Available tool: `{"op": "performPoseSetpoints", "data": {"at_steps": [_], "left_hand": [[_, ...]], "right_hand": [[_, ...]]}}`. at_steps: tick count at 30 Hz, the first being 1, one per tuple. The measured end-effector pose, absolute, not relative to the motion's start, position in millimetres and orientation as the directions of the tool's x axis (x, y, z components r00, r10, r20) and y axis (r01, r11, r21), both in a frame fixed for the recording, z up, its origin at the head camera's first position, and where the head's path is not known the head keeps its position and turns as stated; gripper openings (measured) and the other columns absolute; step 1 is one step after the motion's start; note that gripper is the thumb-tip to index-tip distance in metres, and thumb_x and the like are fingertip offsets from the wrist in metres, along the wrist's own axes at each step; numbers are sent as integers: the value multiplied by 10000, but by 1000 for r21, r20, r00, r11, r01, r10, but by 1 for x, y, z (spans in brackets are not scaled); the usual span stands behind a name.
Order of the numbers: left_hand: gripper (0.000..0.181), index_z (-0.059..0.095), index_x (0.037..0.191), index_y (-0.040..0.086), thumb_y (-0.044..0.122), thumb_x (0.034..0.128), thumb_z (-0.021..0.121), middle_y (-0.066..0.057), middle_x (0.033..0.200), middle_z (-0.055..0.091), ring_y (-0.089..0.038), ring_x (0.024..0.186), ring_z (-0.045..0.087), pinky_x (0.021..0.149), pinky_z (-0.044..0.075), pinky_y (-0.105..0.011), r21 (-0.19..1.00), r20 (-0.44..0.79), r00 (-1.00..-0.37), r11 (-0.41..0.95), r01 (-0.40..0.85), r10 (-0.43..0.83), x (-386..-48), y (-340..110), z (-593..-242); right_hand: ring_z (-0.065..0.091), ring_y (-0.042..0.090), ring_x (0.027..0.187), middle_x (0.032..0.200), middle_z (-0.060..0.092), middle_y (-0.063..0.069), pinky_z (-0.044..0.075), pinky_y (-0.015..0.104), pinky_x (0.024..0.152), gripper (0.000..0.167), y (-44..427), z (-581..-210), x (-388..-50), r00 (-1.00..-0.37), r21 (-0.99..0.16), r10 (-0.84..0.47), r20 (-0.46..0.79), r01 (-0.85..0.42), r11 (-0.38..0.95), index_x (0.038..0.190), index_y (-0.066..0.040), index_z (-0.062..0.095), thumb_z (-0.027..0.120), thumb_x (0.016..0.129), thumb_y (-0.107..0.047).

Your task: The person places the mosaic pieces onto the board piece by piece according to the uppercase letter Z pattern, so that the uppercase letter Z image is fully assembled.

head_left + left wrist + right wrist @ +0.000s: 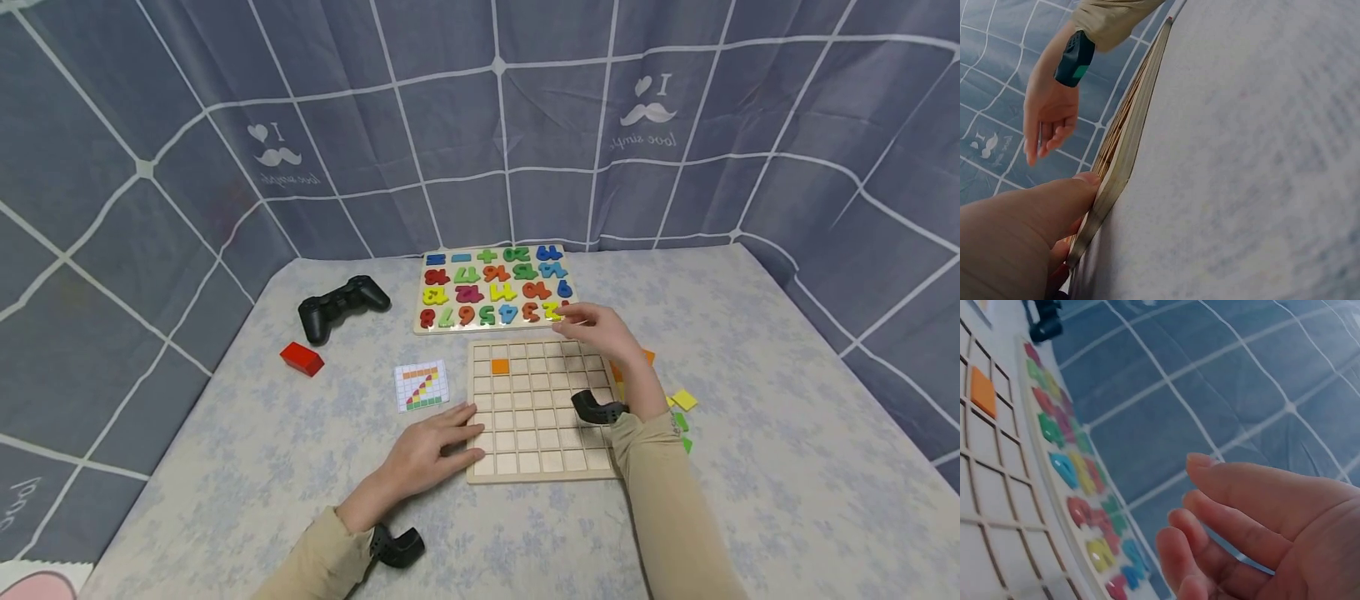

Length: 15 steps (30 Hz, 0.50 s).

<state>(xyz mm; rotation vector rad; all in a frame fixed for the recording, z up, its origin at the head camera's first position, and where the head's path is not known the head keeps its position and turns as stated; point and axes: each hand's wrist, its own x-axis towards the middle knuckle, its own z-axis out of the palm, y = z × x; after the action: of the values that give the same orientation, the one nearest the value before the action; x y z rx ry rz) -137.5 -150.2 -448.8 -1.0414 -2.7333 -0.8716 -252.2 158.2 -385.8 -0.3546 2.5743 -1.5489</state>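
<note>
A wooden grid board (525,417) lies on the table with one orange square (500,367) in a cell near its upper left. My left hand (427,454) rests its spread fingers on the board's left edge; in the left wrist view the thumb lies along the rim. Above the board's upper right part is my right hand (600,333), near the number board's lower right corner. The right wrist view shows that hand (1260,531) with relaxed, slightly bent fingers and nothing between them. A small pattern card (422,387) lies left of the grid board.
Behind the grid board lies a number board (491,292) with colourful digits. A black game controller (343,307) and a red block (302,359) are at the left. Orange, yellow (684,400) and green pieces lie right of the grid board, partly behind the right arm.
</note>
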Motion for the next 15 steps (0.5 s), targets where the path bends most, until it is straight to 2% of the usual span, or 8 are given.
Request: {"op": "performPoseSetpoints", "data": {"at_steps": [6, 15], "left_hand": [[444, 641, 1234, 114, 403, 898, 620, -73, 1383, 484, -180, 1304, 410, 1026, 403, -388, 473, 267, -767, 613, 632, 584, -138, -150, -448], [440, 642, 1233, 118, 402, 897, 621, -73, 1385, 484, -178, 1303, 412, 1025, 405, -378, 475, 266, -766, 612, 632, 585, -137, -150, -448]], "right_hand": [[529, 357, 1049, 1225, 546, 194, 407, 516, 964, 450, 189, -385, -251, -979, -908, -202, -33, -55, 415, 1286, -27, 567, 608, 929, -297], [491, 346, 1118, 1293, 510, 223, 379, 508, 1008, 540, 225, -390, -245, -988, -910, -144, -59, -6, 415, 1332, 4, 509, 610, 923, -334]]}}
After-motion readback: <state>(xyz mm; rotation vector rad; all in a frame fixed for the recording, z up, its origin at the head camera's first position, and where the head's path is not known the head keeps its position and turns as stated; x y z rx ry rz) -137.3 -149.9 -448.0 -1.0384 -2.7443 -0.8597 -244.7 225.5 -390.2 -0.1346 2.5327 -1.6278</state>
